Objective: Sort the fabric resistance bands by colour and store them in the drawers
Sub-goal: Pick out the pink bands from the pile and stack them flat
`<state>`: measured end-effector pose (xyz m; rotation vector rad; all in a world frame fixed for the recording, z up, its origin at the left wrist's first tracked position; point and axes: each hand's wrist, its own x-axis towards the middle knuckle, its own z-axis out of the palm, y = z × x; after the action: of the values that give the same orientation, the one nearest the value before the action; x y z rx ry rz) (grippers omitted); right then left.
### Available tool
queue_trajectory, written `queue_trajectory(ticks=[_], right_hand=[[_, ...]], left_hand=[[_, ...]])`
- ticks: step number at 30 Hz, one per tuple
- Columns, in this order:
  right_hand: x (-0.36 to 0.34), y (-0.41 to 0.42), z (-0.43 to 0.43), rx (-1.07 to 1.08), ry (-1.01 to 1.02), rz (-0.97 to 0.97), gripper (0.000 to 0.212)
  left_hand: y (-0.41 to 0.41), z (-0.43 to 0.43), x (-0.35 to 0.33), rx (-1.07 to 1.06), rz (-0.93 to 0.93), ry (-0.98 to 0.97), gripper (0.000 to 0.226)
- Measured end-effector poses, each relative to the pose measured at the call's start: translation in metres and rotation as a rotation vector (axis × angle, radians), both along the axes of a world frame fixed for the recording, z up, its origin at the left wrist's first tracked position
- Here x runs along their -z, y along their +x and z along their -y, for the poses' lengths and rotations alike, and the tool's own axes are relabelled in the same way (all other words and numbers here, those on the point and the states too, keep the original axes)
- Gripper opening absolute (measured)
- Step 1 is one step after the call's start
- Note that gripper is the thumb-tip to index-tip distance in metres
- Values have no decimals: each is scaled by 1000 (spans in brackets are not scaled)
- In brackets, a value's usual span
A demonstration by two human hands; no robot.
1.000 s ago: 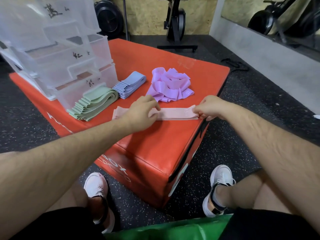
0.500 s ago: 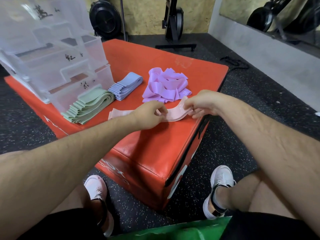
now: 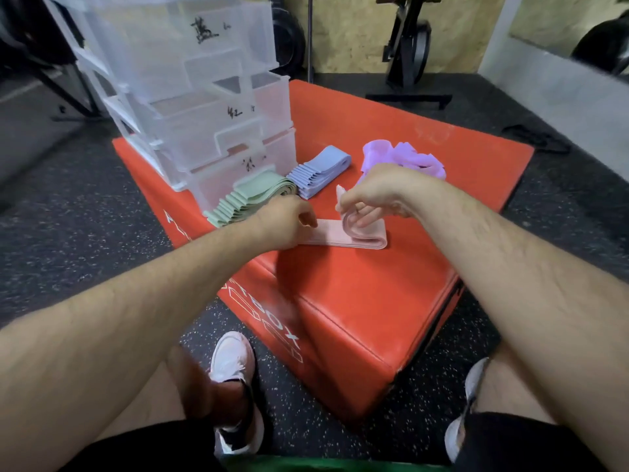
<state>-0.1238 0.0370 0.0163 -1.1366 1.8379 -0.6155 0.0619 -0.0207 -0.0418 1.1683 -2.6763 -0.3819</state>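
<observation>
- While the person is sitting at the near corner of the red padded box (image 3: 357, 301), two white shoes (image 3: 235, 386) are resting on the speckled dark floor (image 3: 102, 240) at the near side of it.
- The pink band (image 3: 343, 236) is lying on the box top, just beyond the near edge, bent over on itself with the fold at its right end.
- The left hand (image 3: 286, 223) is pressing down on the left part of the pink band, fingers curled narrow against the fabric.
- The right hand (image 3: 374, 192) is pinching the free end of the pink band between thumb and fingers, holding it lifted above the flat part.
- A fanned stack of green bands (image 3: 252, 202) is lying just left of and beyond the left hand, touching the front of the lowest drawer.
- A stack of blue bands (image 3: 320, 172) is sitting just right of the green ones.
- A loose heap of purple bands (image 3: 408, 158) is showing beyond the right hand, partly hidden by it.
- The clear plastic drawers (image 3: 211, 107) are standing at the far left of the box, each front bearing a handwritten mark I cannot read.
</observation>
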Motion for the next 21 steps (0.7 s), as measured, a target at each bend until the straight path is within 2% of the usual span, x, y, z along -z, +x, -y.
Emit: queue_trajectory(ticks=[4,7,11,12,14,15,18,21], right_hand=[[10,33,16,-45,-14,3,5],[18,49,24,-69,-4,-87,22],[32,55,38,-121,12,-104,47],[32,57,37,-140,17,-98,43],[30,57,36,-188,43,-46,19],[28,56,35,-212,49,-27,15],[25,47,32,-252,66,-43,20],[22,35,25,-298,8,-82,22]], left_hand=[[22,4,8,-43,-117,220,28],[30,11,11,-144,-302,392,33],[32,15,12,-184,-395,428,43],[31,16,13,-184,-401,424,43],[30,17,14,-173,-364,319,44],[29,16,13,-141,-316,221,45],[27,10,10,37,-90,-117,52],[22,10,9,85,-16,-136,59]])
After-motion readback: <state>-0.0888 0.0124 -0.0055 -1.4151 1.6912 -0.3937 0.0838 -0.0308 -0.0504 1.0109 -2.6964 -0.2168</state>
